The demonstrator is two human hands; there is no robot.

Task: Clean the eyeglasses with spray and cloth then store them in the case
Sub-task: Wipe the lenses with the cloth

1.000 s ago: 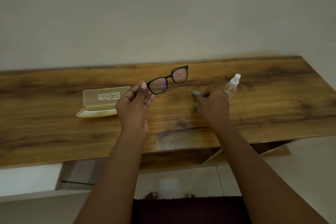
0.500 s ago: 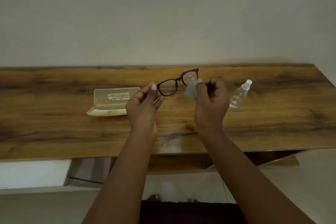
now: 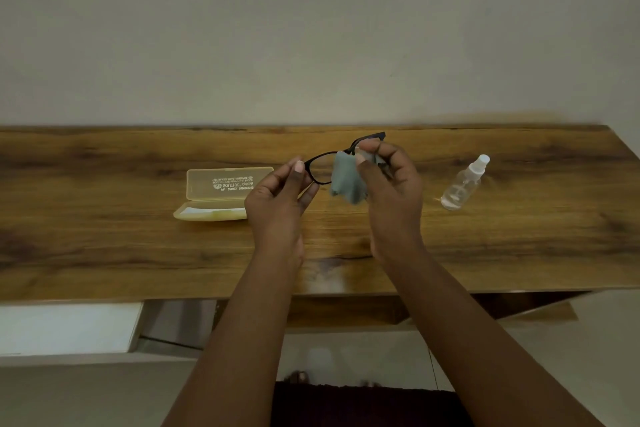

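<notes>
Forearms reach out over the near edge of the worktop (image 3: 104, 253); the left hand (image 3: 277, 198) pinches the left end of the eyeglasses (image 3: 322, 166), steadying them in the air, while the right hand (image 3: 391, 184), its grip closed on the grey cloth (image 3: 346, 180), presses it round the right lens, likely to wipe both faces. Farther left the case (image 3: 221, 194) lies open, ready; the spray bottle (image 3: 462, 184) stands at the right, out of the way

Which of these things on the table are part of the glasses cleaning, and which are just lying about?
Part of the job: eyeglasses held by the left hand; grey cloth pinched by the right hand; spray bottle; open case.

Just there: wooden table; nothing else lies on it.
</notes>
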